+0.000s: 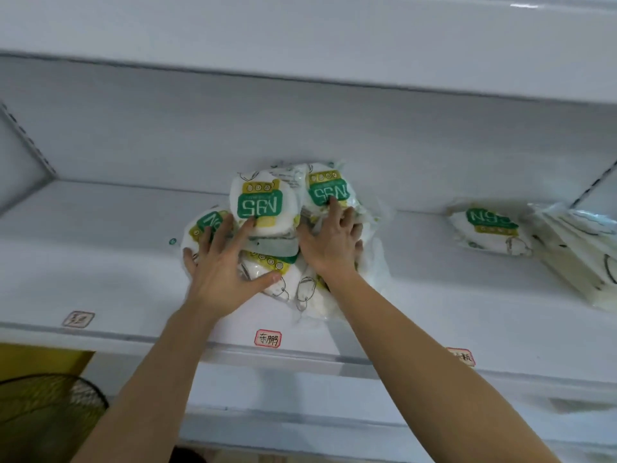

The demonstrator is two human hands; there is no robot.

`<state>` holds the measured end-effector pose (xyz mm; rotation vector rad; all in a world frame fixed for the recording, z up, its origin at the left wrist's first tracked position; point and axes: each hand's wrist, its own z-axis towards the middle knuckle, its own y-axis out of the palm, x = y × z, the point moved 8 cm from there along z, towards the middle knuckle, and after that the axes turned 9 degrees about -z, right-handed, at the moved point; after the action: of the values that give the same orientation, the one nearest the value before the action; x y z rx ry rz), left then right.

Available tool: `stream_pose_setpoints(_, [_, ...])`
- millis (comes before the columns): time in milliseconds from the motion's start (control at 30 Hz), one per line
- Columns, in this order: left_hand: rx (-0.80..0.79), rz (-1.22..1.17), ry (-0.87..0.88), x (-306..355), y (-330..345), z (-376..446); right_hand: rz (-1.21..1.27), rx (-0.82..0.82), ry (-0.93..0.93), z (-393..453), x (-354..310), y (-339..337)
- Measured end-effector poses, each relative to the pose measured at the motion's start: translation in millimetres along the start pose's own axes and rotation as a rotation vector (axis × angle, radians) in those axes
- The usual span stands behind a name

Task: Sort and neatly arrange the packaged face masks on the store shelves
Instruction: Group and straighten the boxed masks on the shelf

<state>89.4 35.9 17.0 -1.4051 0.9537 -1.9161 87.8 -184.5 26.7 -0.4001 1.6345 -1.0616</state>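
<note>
A loose pile of packaged N95 face masks (267, 228) sits mid-shelf on a white store shelf (100, 262), the packs overlapping at odd angles, green-and-yellow labels facing up. From my feed, the left hand (220, 262) lies spread wide over the pile's left side, fingers straight and fanned, its fingertips (248, 223) touching the pack with the upside-down N95 label (262, 203). The right hand (330, 243) presses on the pile's right side, fingers mostly straight, index tip resting on another labelled pack (329, 188) at the back; I cannot tell whether its lower fingers curl under the wrapping. Well apart to the right, a single mask pack (489, 230) lies flat, just beside a tilted stack of clear-wrapped packs (581, 259) near the frame's edge. Small handwritten tags (268, 338) mark the shelf's front lip. A dark fan grille (46, 416) shows below left.
</note>
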Motion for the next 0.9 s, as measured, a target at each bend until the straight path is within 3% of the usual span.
stream_pose_setpoints(167, [0.003,0.008,-0.033,-16,-19,1,0.085,-0.082,-0.002,5,-18,10])
stream_pose_setpoints(300, [0.205,-0.053,-0.034,13,-29,-4,0.209,-0.134,-0.053,7,-6,-22])
stream_pose_setpoints(400, [0.336,-0.073,0.097,54,-27,-10,0.198,0.133,-0.225,-9,18,-74])
stream_pose_setpoints(500, [0.380,-0.148,0.265,94,-20,-17,-0.070,0.380,-0.309,-11,77,-116])
stream_pose_setpoints(633, [0.358,-0.263,0.448,146,0,-21,-0.357,0.259,0.119,38,198,-161])
stream_pose_setpoints(700, [0.335,-0.377,0.520,177,16,-23,-0.422,0.123,0.202,47,234,-164])
stream_pose_setpoints(800, [0.241,-0.524,0.582,231,51,-25,-0.468,0.079,0.140,41,243,-151])
stream_pose_setpoints(900, [0.072,-0.716,0.497,273,106,-17,-0.444,0.163,-0.045,32,230,-153])
